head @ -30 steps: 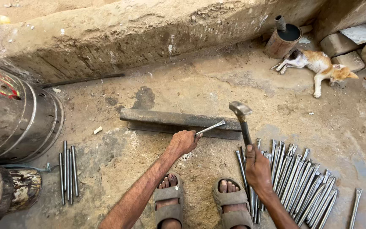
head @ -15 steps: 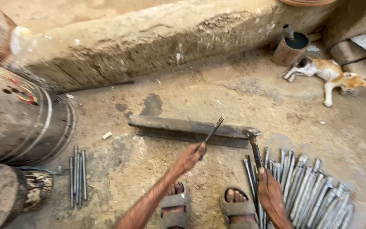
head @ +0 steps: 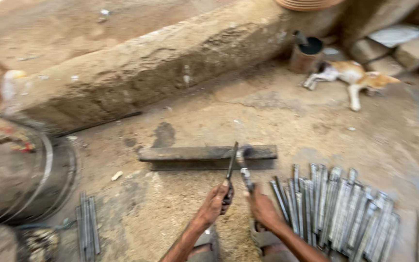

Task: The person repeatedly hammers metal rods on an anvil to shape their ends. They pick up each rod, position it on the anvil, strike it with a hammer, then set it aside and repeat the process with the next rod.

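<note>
My left hand (head: pixel 215 204) grips a thin metal rod (head: pixel 231 162) whose far end rests on a long steel bar (head: pixel 190 154) lying on the dirt floor. My right hand (head: pixel 261 207) holds a hammer (head: pixel 244 167) by its handle, with the blurred head down on the bar right beside the rod's tip. Both hands sit close together just in front of the bar. My sandalled feet (head: pixel 263 239) show at the bottom edge.
Several metal rods (head: pixel 338 206) lie fanned out to the right, and a smaller bundle of rods (head: pixel 87 223) to the left. A rusty drum (head: pixel 15 174) lies at left. A low mud wall (head: pixel 146 68) runs behind. A cat (head: pixel 352 77) lies by a tin can (head: pixel 305 56) and stones.
The hammer has come down from a raised position onto the bar. The rod has turned from lying flat to pointing away from me, and the camera has shifted.
</note>
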